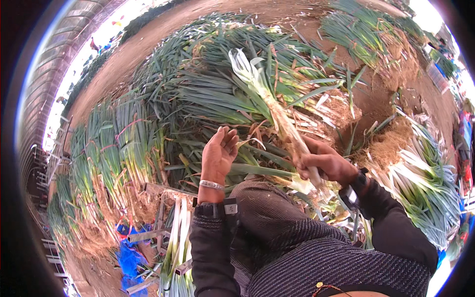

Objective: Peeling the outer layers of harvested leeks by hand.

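- Currently right hand (328,161) grasps a leek (282,119) near its lower end.
- Left of the leek, left hand (219,155) rises half-curled, apparently empty.
- Leek slants away leftward.

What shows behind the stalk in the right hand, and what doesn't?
Behind the held leek lies a heap of leeks, green leaves to its left and tan roots to its right. What it and the right hand cover cannot be seen.

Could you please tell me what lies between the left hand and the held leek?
The head view shows green leaves and dry brownish leaves between the left hand and held leek.
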Demonstrator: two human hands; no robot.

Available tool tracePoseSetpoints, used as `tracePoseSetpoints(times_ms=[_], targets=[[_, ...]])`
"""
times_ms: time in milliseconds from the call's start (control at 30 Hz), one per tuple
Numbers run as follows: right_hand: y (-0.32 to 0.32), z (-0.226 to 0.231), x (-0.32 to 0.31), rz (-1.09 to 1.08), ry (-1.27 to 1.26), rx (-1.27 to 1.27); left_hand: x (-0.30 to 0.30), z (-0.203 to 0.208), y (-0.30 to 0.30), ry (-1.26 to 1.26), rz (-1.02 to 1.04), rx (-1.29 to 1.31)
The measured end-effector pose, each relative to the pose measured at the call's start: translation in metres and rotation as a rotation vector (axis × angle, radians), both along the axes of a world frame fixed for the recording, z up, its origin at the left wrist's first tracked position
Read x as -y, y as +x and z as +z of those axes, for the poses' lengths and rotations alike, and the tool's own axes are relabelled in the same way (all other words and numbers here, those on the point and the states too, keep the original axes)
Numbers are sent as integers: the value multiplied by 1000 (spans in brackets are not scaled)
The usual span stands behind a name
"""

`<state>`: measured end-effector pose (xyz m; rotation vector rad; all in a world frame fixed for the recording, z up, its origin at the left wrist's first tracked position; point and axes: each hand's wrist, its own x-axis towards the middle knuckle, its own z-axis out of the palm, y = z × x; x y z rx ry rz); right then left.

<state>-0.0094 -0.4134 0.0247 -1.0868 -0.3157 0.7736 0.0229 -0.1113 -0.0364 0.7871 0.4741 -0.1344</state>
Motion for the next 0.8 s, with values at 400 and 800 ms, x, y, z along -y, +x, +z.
tracePoseSetpoints(times_ms=[400,800], targets=[[-22,-39,12,323,-374,532,-34,53,-16,-98,270,445],[67,-88,-112,377,-427,538,-58,20,-9,8,538,232]])
